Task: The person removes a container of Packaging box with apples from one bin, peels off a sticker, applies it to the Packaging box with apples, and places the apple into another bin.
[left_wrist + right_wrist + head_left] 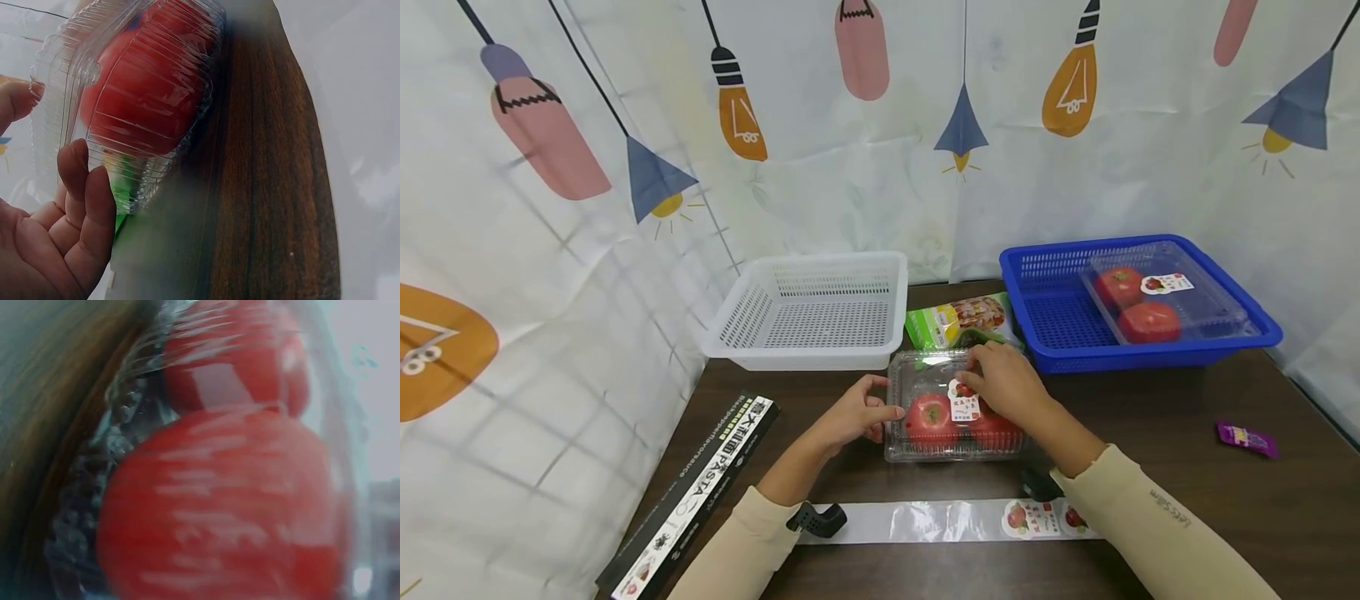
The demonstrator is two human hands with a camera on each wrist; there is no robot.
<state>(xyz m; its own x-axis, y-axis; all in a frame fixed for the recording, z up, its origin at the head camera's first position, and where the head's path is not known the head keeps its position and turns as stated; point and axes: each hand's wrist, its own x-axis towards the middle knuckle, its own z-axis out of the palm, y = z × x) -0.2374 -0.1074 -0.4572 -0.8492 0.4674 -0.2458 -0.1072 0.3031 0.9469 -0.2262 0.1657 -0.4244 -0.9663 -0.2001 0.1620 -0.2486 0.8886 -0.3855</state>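
A clear plastic clamshell box (pixel 914 377) with two red tomato-like fruits (pixel 931 418) inside sits mid-table. My left hand (pixel 859 410) holds its left side, thumb at the lid's edge and other fingers bent by the side wall, as the left wrist view shows. Over the lid, my right hand (pixel 1009 382) pinches the upper end of a white label (pixel 964 407) printed with a red fruit. The label's lower part overlaps the lid above the fruits. In the right wrist view the red fruits (pixel 219 506) fill the picture, and the right fingers are out of sight.
Behind stand a white basket (pixel 812 360) and a blue basket (pixel 1045 310) holding another labelled fruit box (pixel 1213 308). A green food packet (pixel 932 327) lies between them. In front is a label strip (pixel 925 523); a black pasta box (pixel 692 500) lies left, a purple packet (pixel 1246 439) right.
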